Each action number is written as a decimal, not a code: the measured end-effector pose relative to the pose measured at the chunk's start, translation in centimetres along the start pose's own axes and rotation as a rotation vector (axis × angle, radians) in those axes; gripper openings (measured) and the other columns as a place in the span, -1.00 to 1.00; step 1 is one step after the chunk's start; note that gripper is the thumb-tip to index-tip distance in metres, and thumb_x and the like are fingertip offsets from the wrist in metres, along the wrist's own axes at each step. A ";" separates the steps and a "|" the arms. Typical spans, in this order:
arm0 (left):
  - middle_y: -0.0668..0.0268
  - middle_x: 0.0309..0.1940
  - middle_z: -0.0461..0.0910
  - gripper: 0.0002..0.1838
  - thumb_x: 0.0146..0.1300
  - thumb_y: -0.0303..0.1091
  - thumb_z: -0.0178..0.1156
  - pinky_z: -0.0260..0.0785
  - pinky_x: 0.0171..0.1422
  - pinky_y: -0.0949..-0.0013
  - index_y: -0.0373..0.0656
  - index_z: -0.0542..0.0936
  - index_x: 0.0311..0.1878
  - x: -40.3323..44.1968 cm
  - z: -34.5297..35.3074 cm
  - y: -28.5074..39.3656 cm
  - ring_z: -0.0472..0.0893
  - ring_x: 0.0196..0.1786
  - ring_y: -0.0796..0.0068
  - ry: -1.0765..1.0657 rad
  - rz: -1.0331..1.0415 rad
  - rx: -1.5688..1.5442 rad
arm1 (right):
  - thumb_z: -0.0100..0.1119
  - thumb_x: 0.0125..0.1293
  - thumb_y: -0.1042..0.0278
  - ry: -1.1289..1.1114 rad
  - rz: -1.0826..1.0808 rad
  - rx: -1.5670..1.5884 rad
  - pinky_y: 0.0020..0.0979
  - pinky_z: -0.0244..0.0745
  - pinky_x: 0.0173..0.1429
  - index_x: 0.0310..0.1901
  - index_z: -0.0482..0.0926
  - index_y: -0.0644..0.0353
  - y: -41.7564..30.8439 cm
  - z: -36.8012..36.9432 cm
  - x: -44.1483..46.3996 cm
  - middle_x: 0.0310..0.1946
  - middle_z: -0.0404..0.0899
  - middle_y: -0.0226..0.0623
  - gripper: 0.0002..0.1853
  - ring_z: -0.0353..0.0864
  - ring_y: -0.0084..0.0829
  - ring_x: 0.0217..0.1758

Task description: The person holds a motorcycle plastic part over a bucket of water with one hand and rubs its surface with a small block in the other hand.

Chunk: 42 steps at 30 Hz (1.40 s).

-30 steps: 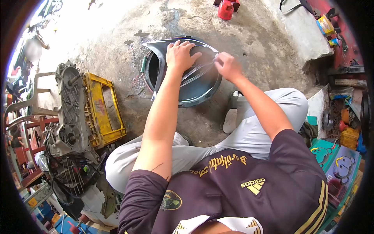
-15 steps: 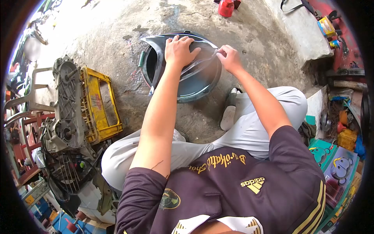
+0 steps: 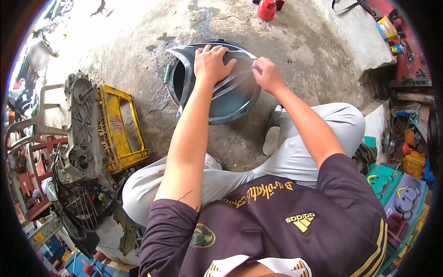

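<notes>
My left hand (image 3: 212, 65) lies spread on a dark, glossy, curved panel (image 3: 186, 57) that looks like a motorcycle fairing piece. Its palm presses the panel, fingers toward the far edge. The panel rests across a round dark tub (image 3: 236, 118), with bluish-grey liquid visible inside. At the panel's right end, my right hand (image 3: 267, 75) has thumb and fingers pinched on the edge of a clear plastic film (image 3: 236, 79). Folds of the film stretch from those fingers toward my left hand. How much of the panel the film covers is hard to make out.
On the left, a metal engine casing (image 3: 83, 124) leans by a yellow crate (image 3: 121, 127). A red container (image 3: 267, 9) stands on the concrete floor at the far side. Printed boxes (image 3: 400, 203) and assorted parts lie to my right.
My right hand has shifted slightly left and down, still pinching the film, whose folds have changed shape. My left hand stays spread on the panel.
</notes>
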<state>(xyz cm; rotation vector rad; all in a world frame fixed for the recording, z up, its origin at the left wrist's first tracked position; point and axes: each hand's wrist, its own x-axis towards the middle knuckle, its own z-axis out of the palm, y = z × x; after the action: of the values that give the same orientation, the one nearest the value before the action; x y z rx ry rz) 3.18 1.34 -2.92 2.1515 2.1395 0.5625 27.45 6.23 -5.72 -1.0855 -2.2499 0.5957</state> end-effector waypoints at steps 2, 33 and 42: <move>0.39 0.27 0.77 -0.39 0.31 0.26 0.34 0.32 0.47 0.04 0.06 0.78 0.24 0.0 0.2 0.0 0.61 0.39 0.22 0.037 0.011 0.008 | 0.34 0.33 0.39 0.055 -0.056 0.028 -0.04 0.62 0.10 -0.26 0.69 0.23 0.6 0.1 0.4 -0.21 0.71 -0.08 -0.90 0.71 0.02 -0.05; 0.37 0.38 0.71 -0.40 0.35 0.29 0.33 0.27 0.59 -0.03 0.18 0.77 0.31 -0.2 0.1 0.3 0.54 0.51 0.12 -0.004 -0.009 0.064 | 0.33 0.34 0.46 -0.070 -0.101 -0.147 -0.02 0.58 0.18 -0.19 0.65 0.20 3.4 -0.7 1.9 -0.12 0.66 -0.11 -0.93 0.65 0.03 0.08; 0.36 0.38 0.71 -0.40 0.34 0.29 0.34 0.25 0.60 -0.08 0.20 0.77 0.32 -0.1 -0.1 0.2 0.53 0.52 0.09 -0.001 -0.004 0.041 | 0.32 0.32 0.49 -0.030 -0.209 -0.079 -0.01 0.60 0.17 -0.17 0.70 0.21 1.9 0.2 1.2 -0.15 0.69 -0.07 -0.92 0.67 0.06 0.03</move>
<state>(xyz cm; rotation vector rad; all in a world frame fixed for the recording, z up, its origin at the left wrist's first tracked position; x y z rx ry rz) 3.30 1.22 -2.81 2.1670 2.1729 0.5222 27.71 8.27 -6.66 -0.8687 -2.3920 0.4421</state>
